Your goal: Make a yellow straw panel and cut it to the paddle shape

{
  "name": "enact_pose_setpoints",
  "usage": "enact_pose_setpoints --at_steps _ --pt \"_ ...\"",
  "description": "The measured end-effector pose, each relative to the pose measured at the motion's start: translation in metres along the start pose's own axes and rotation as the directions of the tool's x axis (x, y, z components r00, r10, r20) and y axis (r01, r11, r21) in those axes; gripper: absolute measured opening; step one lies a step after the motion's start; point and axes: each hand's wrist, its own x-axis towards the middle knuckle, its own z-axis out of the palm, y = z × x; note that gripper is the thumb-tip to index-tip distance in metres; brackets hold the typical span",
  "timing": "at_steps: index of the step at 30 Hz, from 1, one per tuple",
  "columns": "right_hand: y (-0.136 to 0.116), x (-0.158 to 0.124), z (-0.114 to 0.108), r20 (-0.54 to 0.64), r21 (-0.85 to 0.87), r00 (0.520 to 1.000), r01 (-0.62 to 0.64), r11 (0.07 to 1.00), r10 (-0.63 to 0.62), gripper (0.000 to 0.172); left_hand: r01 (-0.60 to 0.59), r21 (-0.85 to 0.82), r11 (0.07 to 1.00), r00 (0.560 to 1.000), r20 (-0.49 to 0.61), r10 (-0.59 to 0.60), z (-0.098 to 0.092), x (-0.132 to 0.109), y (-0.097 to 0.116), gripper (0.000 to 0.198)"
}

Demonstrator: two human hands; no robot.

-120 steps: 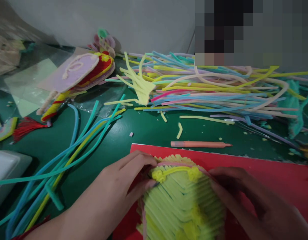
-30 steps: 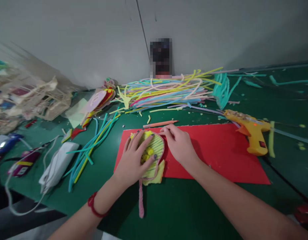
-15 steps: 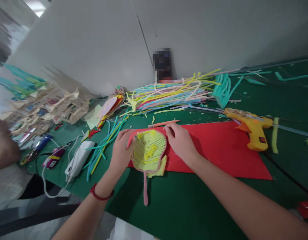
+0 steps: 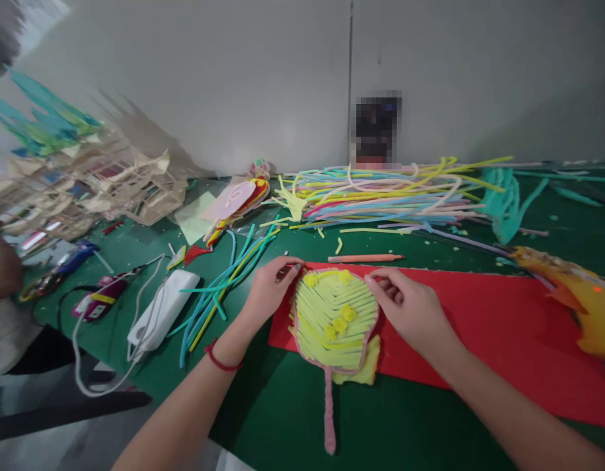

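A hand fan made of pipe cleaners [image 4: 314,314] lies on a red sheet [image 4: 479,327]. Its face is pale yellow with small yellow flowers, its rim is pink, and a pink twisted handle [image 4: 329,412] points toward me. My left hand [image 4: 273,291] pinches at the fan's upper left edge, close to the border of the red sheet. At the upper right rim, my right hand [image 4: 410,301] has its thumb and curled fingers closed on the edge. A yellow fuzzy piece [image 4: 368,366] sticks out from under the fan's lower right.
Beyond the sheet lie an orange pencil [image 4: 365,258] and a heap of coloured pipe cleaners [image 4: 380,196]. A yellow glue gun [image 4: 571,294] rests at right. At left are a white power strip [image 4: 167,311], loose pipe cleaners [image 4: 224,281], a wooden model [image 4: 130,190] and another person's arm [image 4: 2,255].
My left hand has let go of the lifted red sheet corner and moved to the fan's upper left edge. My right hand has come onto the upper right rim. The view has shifted left.
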Motion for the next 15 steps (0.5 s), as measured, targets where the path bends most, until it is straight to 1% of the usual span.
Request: enact_pose_setpoints --at_steps 4,6,9,13,15 --pt "-0.003 -0.004 0.0 0.015 -0.097 1.0 0.003 0.995 -0.001 0.03 0.024 -0.044 0.999 0.999 -0.041 -0.026 0.004 -0.005 -0.007 0.02" --pt "-0.004 -0.005 0.0 0.003 -0.148 1.0 0.012 0.989 -0.011 0.029 0.016 -0.081 0.997 1.0 -0.022 -0.018 0.004 -0.008 -0.009 0.02" --pt "-0.005 -0.007 0.0 -0.001 -0.17 1.0 0.023 0.985 -0.023 0.028 0.009 -0.125 0.992 1.0 0.007 -0.008 0.003 -0.009 -0.009 0.02" --pt "-0.006 -0.01 0.001 -0.029 -0.183 0.999 -0.048 0.982 0.043 0.027 0.059 -0.146 0.988 0.998 0.041 -0.053 0.0 -0.01 -0.007 0.02" --pt "-0.005 -0.011 0.001 -0.04 -0.194 0.999 -0.038 0.98 0.031 0.026 0.096 -0.151 0.984 0.994 0.066 -0.087 -0.001 -0.012 -0.005 0.02"
